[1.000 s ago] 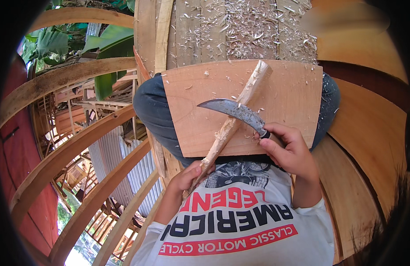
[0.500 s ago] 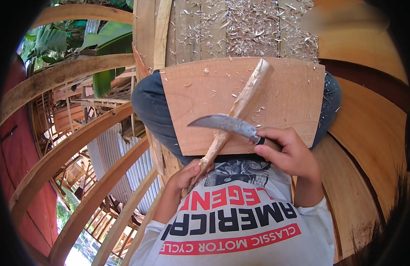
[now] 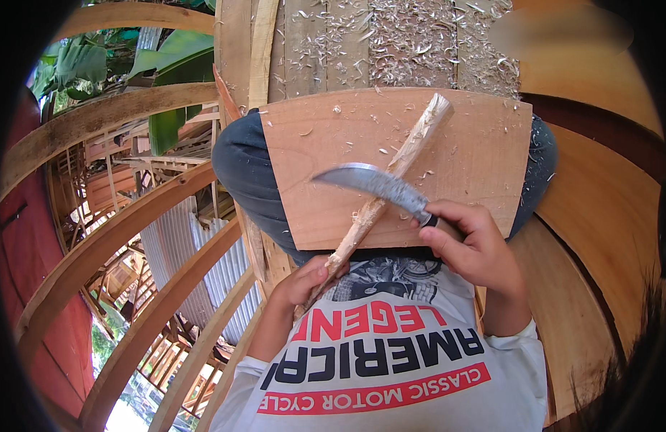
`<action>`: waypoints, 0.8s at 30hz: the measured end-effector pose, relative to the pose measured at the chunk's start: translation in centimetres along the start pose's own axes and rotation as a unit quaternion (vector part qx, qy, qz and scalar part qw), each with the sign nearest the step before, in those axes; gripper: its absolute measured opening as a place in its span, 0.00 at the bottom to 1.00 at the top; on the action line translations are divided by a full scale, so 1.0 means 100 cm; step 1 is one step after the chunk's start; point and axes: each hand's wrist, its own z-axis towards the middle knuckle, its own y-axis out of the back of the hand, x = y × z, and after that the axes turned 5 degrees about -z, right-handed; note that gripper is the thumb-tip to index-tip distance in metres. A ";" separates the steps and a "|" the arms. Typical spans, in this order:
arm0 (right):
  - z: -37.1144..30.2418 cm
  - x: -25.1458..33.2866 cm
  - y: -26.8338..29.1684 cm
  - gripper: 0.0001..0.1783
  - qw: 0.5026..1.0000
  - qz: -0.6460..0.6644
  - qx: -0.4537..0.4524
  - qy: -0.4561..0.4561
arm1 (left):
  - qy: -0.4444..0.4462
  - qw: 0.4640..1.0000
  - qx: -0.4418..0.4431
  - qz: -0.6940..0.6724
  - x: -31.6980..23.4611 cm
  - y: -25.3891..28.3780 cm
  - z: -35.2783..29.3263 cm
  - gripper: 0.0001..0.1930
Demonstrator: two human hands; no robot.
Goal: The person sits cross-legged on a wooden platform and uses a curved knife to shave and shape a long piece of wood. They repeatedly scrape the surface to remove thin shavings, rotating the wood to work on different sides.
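Observation:
A pale, peeled wooden stick (image 3: 363, 221) slants across a flat wooden board (image 3: 311, 158) that rests over my crossed legs. My left hand (image 3: 306, 279) is wrapped round the stick's near end, close to my shirt. In my right hand (image 3: 471, 245) is a curved knife (image 3: 365, 178), gripped by its dark handle. Its blade points left and crosses over the middle of the stick; whether the edge touches the wood I cannot tell. A few shavings lie on the board, and the stick's surface is rough with cut marks.
Beyond the board, a plank floor (image 3: 340, 50) is strewn with wood shavings (image 3: 419, 43). Curved wooden rails (image 3: 124, 209) run along my left, with corrugated metal sheets (image 3: 176, 252) and stacked timber below. Wide wooden panels (image 3: 599, 209) stand on my right.
The knife has moved slightly up and away along the stick, its blade tilting more. The stick's far end has shifted a little to the right. My left hand keeps its hold.

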 end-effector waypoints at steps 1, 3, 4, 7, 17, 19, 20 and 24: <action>-0.001 0.002 0.004 0.11 0.984 0.093 -0.101 -0.110 | -0.005 1.000 0.002 0.008 -0.002 0.000 0.001 0.35; 0.007 0.002 0.001 0.12 0.983 0.078 -0.154 -0.054 | -0.013 1.000 0.007 0.024 -0.005 0.001 0.002 0.35; 0.006 0.001 -0.002 0.12 0.984 0.065 -0.160 -0.037 | -0.015 1.000 0.011 0.024 -0.004 0.000 0.003 0.34; 0.007 -0.004 -0.007 0.12 0.981 0.003 -0.194 0.009 | -0.033 0.998 0.013 0.045 -0.001 0.004 0.001 0.35; -0.009 0.006 0.016 0.11 0.984 0.044 -0.114 -0.131 | -0.035 0.999 0.027 0.030 0.010 0.013 0.001 0.35; -0.013 0.006 0.015 0.10 0.992 0.054 -0.070 -0.094 | -0.015 0.999 0.027 0.022 0.005 0.011 0.000 0.34; -0.016 0.006 0.014 0.10 0.994 0.060 -0.047 -0.075 | -0.006 0.999 0.026 0.018 0.003 0.010 0.000 0.34; -0.013 -0.007 0.003 0.09 0.988 0.077 -0.112 -0.074 | -0.019 0.999 0.033 0.020 0.005 0.010 0.000 0.34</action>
